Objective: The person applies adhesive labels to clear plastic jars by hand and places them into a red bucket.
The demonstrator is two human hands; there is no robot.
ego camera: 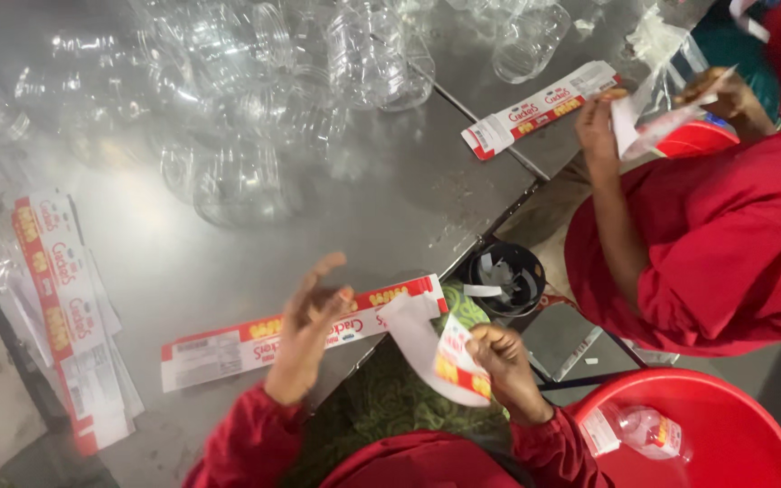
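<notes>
The fingers (492, 342) of the right hand (506, 370) are closed on a red-and-white label strip (449, 357), pinched at its printed end so that the white backing curls up and away towards the tabletop edge. The fingers (323, 276) of the left hand (307, 334) are spread wide and hold nothing; the hand is raised just above a long flat label (273, 336) lying on the steel tabletop (390, 181), within easy reach. Left of those fingers, a stack of labels (65, 307) is kept at the tabletop edge. Beyond the fingers, clear plastic jars (255, 99) are crowded together. To the right of the pinching fingers, a red tub (734, 434) holds a labelled jar (644, 432), and a black bin (505, 276) holds paper scraps. A co-worker's hands (603, 122) peel another label.
</notes>
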